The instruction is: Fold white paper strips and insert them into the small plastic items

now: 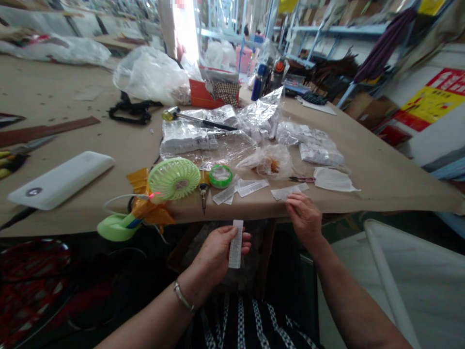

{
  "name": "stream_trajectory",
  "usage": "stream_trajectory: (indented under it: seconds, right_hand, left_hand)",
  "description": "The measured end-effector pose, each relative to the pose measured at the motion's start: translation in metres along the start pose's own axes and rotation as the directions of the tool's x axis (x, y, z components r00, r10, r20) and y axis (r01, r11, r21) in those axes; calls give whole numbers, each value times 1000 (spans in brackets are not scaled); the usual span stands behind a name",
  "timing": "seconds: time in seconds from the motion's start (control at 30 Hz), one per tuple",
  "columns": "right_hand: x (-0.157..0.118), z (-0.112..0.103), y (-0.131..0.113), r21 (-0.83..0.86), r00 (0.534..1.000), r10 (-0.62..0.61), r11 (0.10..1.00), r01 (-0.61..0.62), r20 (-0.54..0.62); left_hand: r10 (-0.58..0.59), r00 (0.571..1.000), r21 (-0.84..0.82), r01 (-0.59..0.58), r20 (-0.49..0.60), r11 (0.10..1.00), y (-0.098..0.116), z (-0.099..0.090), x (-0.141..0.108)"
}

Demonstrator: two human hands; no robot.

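Observation:
My left hand (218,249) is in front of the table edge, its thumb pressing a narrow white printed label strip (236,247) against the fingers. At the table edge, the fingertips of my right hand (304,218) are pinched together at the near end of another white printed label (286,192). Whether that label is gripped or only touched cannot be made out. Between the hands, several more printed labels (253,187) lie overlapping on the table. A small pair of thread snips (302,179) lies just behind my right hand, beside a white cloth-like piece (334,179).
A green fan (174,178) with orange tape stands at the table edge, next to a screwdriver-like tool (204,191) and a green round tin (220,176). Behind are a bag of small brown pieces (272,162), clear plastic packets (207,138) and a hammer (203,118). A white power bank (65,179) lies left.

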State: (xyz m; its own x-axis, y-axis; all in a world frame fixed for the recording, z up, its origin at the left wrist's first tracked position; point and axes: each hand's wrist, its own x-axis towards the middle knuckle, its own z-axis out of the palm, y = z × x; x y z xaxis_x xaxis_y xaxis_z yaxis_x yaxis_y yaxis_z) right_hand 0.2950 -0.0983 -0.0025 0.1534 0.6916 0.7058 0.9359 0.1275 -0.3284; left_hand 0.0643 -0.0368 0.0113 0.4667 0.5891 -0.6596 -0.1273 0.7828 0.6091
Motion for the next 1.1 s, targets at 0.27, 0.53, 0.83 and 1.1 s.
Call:
stream_trajectory:
  seconds: [0.27, 0.53, 0.83, 1.1]
  right_hand:
    - [-19, 23, -88, 383, 891, -397, 876, 294, 222]
    - [-28, 35, -94, 376, 825, -499, 842, 388, 265]
    - [-24, 29, -97, 452, 831, -481, 830, 328, 281]
    - [-18, 32, -88, 518, 793, 363, 611, -599, 489]
  left_hand:
    - [115, 985, -155, -94, 132, 983, -5, -2, 4]
    - [150, 986, -181, -134, 78, 974, -4, -7, 0]
    - [163, 981, -164, -145, 105, 976, -3, -5, -5]
    - [39, 990, 44, -45, 137, 998, 0, -2, -15]
